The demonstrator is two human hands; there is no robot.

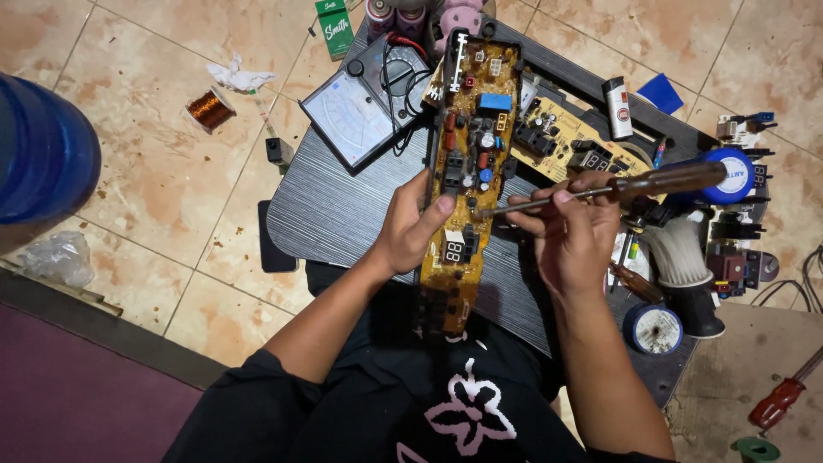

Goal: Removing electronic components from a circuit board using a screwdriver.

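My left hand (413, 225) grips a long yellow-brown circuit board (473, 129) by its left edge, thumb on its face, holding it upright over a small dark table (343, 210). The board carries black, blue and red parts and a small digit display. My right hand (573, 231) holds a soldering iron (634, 184) with a brown wooden handle, its metal tip touching the middle of the board's right edge.
An analog multimeter (364, 101) lies at the table's back left. A second circuit board (570, 141), a lighter (617, 107), a brush (681, 257) and solder reels (653, 328) sit to the right. A copper wire spool (209, 109), a green pack (334, 28), a blue water jug (39, 146) and a red-handled screwdriver (782, 400) lie on the tiled floor.
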